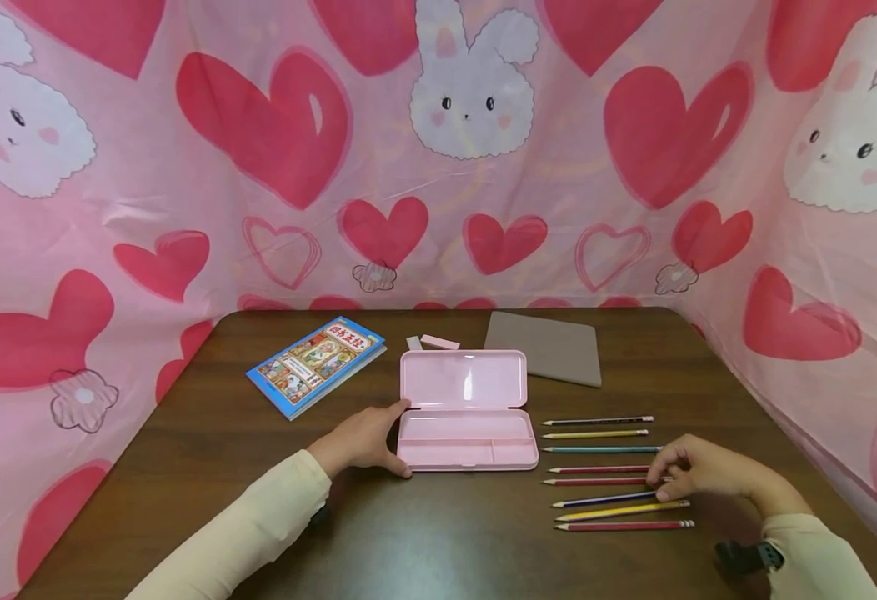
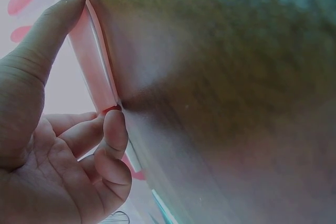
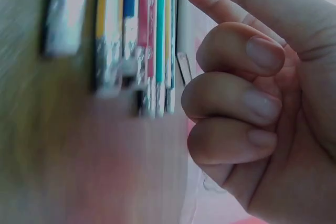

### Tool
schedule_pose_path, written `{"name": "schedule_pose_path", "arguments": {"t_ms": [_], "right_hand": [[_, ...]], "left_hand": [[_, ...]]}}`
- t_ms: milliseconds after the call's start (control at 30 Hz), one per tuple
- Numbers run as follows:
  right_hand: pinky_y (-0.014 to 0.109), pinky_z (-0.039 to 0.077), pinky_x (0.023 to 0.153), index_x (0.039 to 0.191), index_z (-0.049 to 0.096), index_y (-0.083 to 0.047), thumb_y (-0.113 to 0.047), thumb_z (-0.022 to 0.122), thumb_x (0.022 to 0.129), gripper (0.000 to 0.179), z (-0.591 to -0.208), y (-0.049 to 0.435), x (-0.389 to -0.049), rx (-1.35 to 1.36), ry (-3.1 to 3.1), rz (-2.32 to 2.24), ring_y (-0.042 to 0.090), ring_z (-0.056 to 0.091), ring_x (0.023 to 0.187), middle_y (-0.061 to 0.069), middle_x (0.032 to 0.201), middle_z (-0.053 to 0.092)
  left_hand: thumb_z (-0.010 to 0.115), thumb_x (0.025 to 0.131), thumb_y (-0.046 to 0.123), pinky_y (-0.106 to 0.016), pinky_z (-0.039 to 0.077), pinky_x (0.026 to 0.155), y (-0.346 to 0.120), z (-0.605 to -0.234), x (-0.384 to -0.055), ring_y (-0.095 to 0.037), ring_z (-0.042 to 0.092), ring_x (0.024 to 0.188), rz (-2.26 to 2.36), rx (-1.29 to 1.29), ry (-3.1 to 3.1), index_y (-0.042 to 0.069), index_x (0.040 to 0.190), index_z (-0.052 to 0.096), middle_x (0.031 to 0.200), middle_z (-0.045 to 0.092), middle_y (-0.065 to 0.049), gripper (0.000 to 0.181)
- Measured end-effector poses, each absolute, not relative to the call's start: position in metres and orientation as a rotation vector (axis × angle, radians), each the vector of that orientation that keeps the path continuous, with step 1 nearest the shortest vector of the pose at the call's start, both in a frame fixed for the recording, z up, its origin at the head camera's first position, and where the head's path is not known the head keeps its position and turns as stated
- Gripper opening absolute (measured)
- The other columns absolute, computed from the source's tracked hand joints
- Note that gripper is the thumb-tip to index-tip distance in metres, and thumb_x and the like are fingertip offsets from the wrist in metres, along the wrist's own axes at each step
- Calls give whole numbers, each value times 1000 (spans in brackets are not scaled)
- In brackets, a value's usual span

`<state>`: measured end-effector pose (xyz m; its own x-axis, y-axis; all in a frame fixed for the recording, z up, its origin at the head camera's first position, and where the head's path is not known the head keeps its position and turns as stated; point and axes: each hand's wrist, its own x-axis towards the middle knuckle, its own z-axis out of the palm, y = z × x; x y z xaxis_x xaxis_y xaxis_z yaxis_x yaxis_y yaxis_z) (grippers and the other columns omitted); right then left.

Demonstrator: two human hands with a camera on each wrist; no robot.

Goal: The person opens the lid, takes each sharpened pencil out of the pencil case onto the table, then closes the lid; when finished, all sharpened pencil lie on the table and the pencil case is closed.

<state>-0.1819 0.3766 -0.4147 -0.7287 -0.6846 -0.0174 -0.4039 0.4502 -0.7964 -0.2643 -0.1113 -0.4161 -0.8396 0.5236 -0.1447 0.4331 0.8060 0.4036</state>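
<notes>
A pink pencil case (image 1: pixel 453 454) lies with its lid (image 1: pixel 464 379) raised back and its divided tray bare. My left hand (image 1: pixel 359 437) holds the case's left side, thumb at the front corner and index finger by the hinge. In the left wrist view, the thumb (image 2: pixel 58 17) presses along the case edge (image 2: pixel 92 56). To the right, several pencils lie in a loose column, points leftward. My right hand (image 1: pixel 701 471) hovers over their eraser ends, thumb and index finger apart close to a dark blue pencil (image 1: pixel 603 501). In the right wrist view, its other fingers (image 3: pixel 231 98) are loosely curled.
A blue-covered book (image 1: pixel 318 367) lies at the back left. Behind the case are a pink eraser-like block (image 1: pixel 440 342) and a small whitish piece (image 1: pixel 414 343). A flat grey-brown board (image 1: pixel 558 346) sits partly behind the lid. Patterned pink cloth (image 1: pixel 438 183) encloses the table.
</notes>
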Motion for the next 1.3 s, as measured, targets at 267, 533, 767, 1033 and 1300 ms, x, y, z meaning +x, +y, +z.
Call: {"name": "schedule_pose_path", "arguments": {"t_ms": [267,533,767,1033,1300], "right_hand": [[18,36,45,89,68,-1,-10,69,81,12,-402,351,-207,-886,2424,-1084,-8,38,55,4,55,44],[21,34,43,89,67,2,-13,72,79,18,-396,329,-236,-910,2409,-1087,-6,35,54,-14,60,41],[19,34,45,91,69,0,-19,74,78,24,-394,311,-262,-851,2485,-1023,-3,36,52,-11,60,43],[22,37,54,106,65,1,-21,73,79,36,-394,300,-293,-722,2521,-1051,4,39,59,-4,65,42],[23,39,59,126,51,5,-21,76,76,61,-387,282,-314,-704,2549,-1116,7,43,60,-2,66,44]], "left_hand": [[83,59,49,-46,42,97,-112,-414,-264,-29,55,114,512,742,2754,6,141,36,129,55,-15,104],[84,59,48,-44,43,97,-111,-414,-263,-29,55,114,524,755,2750,4,140,36,127,56,-17,104],[83,59,48,-45,42,98,-112,-413,-261,-29,54,115,519,743,2740,5,141,35,129,55,-16,104],[83,61,47,-45,41,100,-113,-416,-260,-30,52,118,558,739,2732,6,142,33,132,52,-18,104],[83,62,46,-45,41,99,-115,-420,-258,-31,53,117,605,765,2740,6,142,33,131,53,-19,102]]}}
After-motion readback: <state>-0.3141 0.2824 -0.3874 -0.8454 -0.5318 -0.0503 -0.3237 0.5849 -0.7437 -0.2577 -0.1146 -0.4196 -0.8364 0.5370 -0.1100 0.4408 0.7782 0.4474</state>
